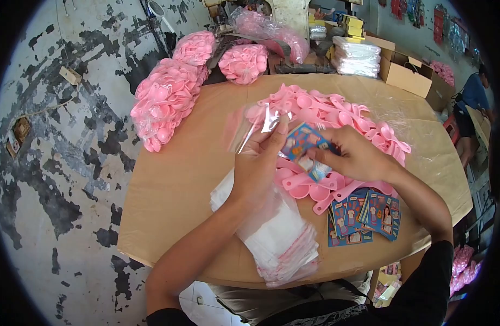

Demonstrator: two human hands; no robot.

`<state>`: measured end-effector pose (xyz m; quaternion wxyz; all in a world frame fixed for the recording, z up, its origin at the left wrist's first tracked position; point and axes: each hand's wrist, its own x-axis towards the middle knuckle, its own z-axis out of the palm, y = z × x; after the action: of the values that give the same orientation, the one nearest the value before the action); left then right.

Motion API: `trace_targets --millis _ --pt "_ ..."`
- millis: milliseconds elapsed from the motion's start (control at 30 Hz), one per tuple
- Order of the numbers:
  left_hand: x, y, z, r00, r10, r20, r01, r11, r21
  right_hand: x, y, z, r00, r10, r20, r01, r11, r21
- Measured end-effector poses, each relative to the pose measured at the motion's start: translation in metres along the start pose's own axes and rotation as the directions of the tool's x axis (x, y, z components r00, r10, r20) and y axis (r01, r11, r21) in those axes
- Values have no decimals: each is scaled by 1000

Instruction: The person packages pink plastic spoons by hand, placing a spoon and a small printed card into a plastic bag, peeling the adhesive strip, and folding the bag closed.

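Observation:
My left hand (pixel 260 157) is closed on a clear plastic bag (pixel 253 126), which stands up glossy from the fingers. In my right hand (pixel 356 155) is a folded blue printed card (pixel 304 142), pinched between thumb and fingers close beside the bag. Beyond and under both hands spreads a heap of pink plastic scoops (pixel 345 117). Below my left wrist lies a stack of flat clear bags (pixel 277 231) with pinkish edges. A fanned pile of blue printed cards (pixel 364 214) rests near my right forearm.
Bundles of bagged pink scoops (pixel 168 100) sit along the table's left and back edge. A stack of wrapped clear bags (pixel 357 56) and an open cardboard box (pixel 404 73) stand behind the brown-covered table (pixel 174 217). Another person (pixel 472 103) sits at far right.

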<state>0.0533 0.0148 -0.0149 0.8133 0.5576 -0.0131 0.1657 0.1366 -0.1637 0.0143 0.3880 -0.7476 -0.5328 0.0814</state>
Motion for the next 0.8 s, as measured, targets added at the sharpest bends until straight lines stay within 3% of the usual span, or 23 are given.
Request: trace_targets --millis 67,167,267,400,500,567,667,767,800 --pt "-1 -3 -1 994 -16 111 11 999 43 -6 -5 -7 989 92 113 -90 996 -22" --pt "-1 -20 -1 993 48 109 -60 992 109 -12 7 0 1000 -4 2 3 985 174" --pt "1 -2 2 1000 -7 23 9 996 -93 -15 8 0 994 105 -14 -94 937 337" --pt "-7 -5 8 999 28 44 -30 999 39 -17 5 2 987 124 -103 -87 948 307" --pt "-15 -14 14 992 58 112 -75 986 148 -16 5 9 980 27 -197 46 932 359" --pt "-17 -10 17 983 43 176 -85 967 239 -19 10 10 985 37 -171 33 920 391" --pt "-12 -2 25 976 111 189 -115 993 9 -18 15 15 991 27 -131 33 900 435" --pt "-8 -2 9 955 53 292 -19 993 -118 -16 12 19 994 27 -103 31 853 522" --pt "-8 -3 9 952 36 304 -13 997 -78 -16 9 19 995 31 -94 26 831 555"
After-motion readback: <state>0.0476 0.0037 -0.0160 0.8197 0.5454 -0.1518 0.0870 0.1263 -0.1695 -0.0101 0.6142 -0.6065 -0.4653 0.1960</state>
